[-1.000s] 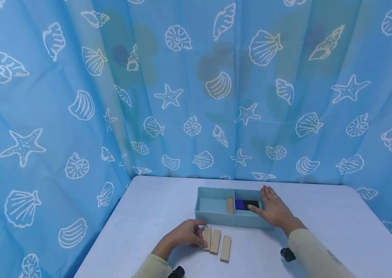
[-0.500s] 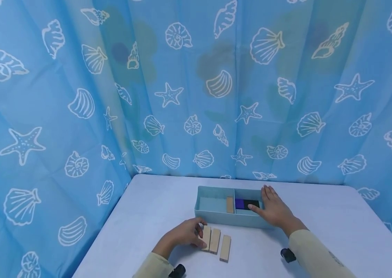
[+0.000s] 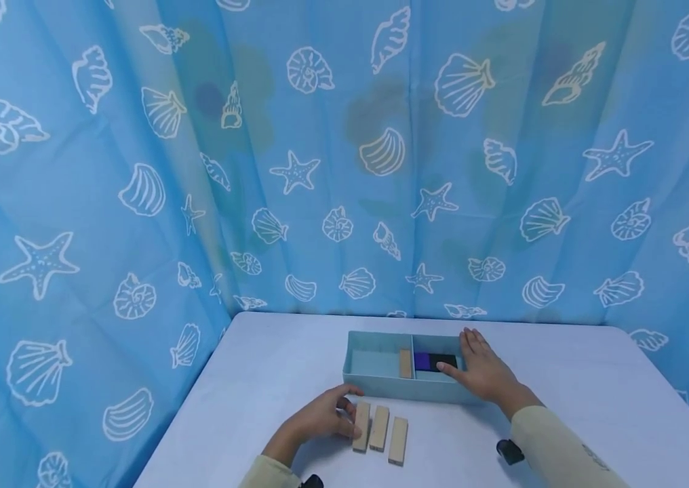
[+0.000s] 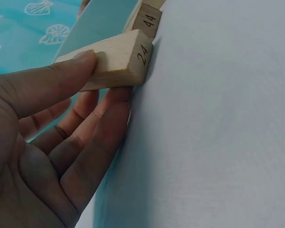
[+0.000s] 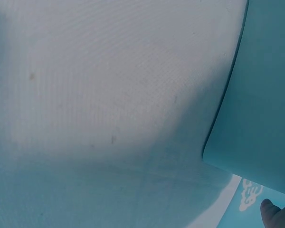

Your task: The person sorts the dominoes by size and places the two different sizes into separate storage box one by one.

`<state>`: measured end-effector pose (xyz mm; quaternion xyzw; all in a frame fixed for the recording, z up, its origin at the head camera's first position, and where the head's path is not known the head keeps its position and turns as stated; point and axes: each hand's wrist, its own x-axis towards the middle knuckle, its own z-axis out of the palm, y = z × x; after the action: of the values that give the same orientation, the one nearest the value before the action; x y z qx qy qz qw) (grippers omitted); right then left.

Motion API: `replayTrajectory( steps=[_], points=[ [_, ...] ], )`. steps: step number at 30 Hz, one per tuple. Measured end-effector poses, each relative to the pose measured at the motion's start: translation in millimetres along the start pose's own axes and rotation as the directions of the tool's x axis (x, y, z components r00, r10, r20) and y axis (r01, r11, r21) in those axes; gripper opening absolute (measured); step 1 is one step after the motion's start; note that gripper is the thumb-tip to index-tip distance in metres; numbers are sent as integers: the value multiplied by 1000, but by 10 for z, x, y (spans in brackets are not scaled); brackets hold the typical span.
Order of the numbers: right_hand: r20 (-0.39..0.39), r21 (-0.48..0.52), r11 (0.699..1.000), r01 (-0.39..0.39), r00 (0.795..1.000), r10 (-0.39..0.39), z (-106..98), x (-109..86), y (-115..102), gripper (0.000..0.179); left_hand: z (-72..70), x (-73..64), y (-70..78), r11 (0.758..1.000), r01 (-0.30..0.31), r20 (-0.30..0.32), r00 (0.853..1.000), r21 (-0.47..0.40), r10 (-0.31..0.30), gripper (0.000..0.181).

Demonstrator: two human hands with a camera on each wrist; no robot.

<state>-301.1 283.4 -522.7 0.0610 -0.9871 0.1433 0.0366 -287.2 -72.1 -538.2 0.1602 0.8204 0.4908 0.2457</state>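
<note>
My left hand pinches a wooden block, thumb on its upper face and fingers beneath. The left wrist view shows the number 24 on the end of this block. Just to its right lies a second wooden block, and a third wooden block sits a little apart. Behind them stands a pale blue-green box split by a divider. My right hand rests on the box's right end with straight fingers, its thumb reaching over the right compartment.
One wooden block stands against the divider in the box's left compartment. In the right compartment are a purple piece and a black piece. A white table bears everything, with a blue shell-print curtain behind.
My left hand has closed its thumb on the leftmost block, which has shifted slightly toward me. The right hand stays on the box; the head view has tilted slightly.
</note>
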Motion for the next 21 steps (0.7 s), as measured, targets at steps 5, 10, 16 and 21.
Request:
replayTrajectory(
  steps=[5,10,16,21],
  points=[
    [5,-9,1000,4,1000,-4,-24,12,23,107,-14,9,33,997,-45,14,999,-70,46,62],
    [-7,-3,1000,4,1000,-4,-51,8,7,107,-61,-9,165,980,-118,13,992,-160,122,64],
    [-6,9,1000,-1,1000,2,-10,-5,-29,110,-136,-16,365,958,-204,-44,979,-202,200,60],
    [-12,-8,1000,-3,1000,3,15,-18,-8,105,-123,90,520,963,-227,-61,974,-148,220,57]
  ],
)
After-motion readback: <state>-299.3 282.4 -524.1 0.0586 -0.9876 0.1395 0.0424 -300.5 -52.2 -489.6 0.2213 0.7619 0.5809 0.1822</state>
